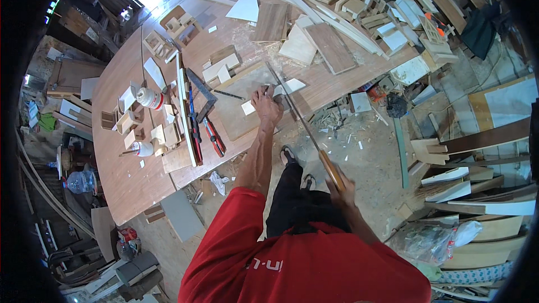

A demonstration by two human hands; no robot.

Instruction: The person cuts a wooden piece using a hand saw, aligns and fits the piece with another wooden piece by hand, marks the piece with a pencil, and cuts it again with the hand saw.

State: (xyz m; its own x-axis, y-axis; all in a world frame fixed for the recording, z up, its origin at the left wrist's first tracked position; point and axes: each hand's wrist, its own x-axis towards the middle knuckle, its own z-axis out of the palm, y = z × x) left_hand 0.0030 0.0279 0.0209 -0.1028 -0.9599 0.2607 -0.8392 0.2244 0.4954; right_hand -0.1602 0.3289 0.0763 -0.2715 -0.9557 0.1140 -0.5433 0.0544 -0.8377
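Observation:
My right hand (343, 191) is wrapped round the wooden handle of a handsaw (331, 169). Its long, thin blade runs up and left, past the table's near edge. Beside my left hand (266, 106), the blade crosses a white-faced wood strip (293, 86). My left hand grips and presses this strip down on a flat board (233, 118) at the table edge; its fingers are curled, and they hide the strip's middle. A dark try square (202, 98) and red-handled pliers (214, 139) lie left of my left hand.
Small wooden assemblies, a white glue bottle (150, 98) and a white tub (143, 148) stand on the table's left side. Wood panels (331, 47) and long strips lie at the far right, near piled wooden pieces (387, 17). Offcuts litter the floor; stacked boards (477, 207) stand right.

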